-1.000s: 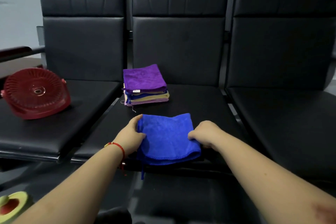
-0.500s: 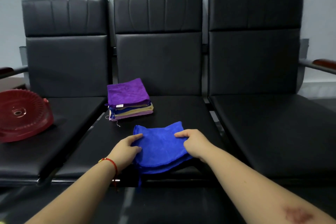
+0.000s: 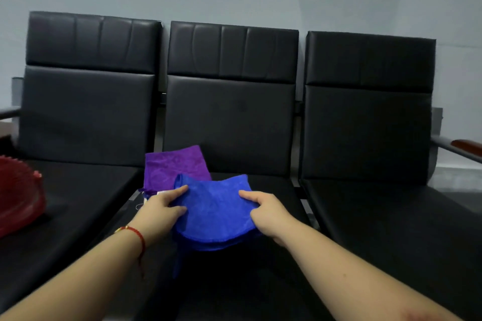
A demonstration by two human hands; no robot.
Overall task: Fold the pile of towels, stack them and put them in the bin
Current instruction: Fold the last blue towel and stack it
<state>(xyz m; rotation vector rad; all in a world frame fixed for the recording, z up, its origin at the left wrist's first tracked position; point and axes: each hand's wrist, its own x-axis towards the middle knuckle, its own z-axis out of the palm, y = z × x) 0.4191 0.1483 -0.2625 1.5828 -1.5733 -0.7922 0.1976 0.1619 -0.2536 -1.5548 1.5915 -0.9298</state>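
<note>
The left hand [image 3: 159, 212] pinches the left edge of the folded blue towel [image 3: 216, 211], thumb on top and fingers curled under the cloth. The right hand [image 3: 268, 212] grips the towel's right edge the same way, index finger stretched along the top, the other fingers tucked beneath. The blue towel hangs between the two hands, sagging in the middle, its rounded near edge drooping toward the camera and a thin loop dangling from its lower left corner. A red string bracelet [image 3: 137, 236] circles the left wrist. Just behind the blue towel, partly hidden by it, lies the purple towel [image 3: 174, 167] topping a stack on the middle seat [image 3: 276, 190]. Well to the left of the blue towel, on the neighbouring seat, sits a red ribbed object [image 3: 18, 195], cut off by the frame.
</note>
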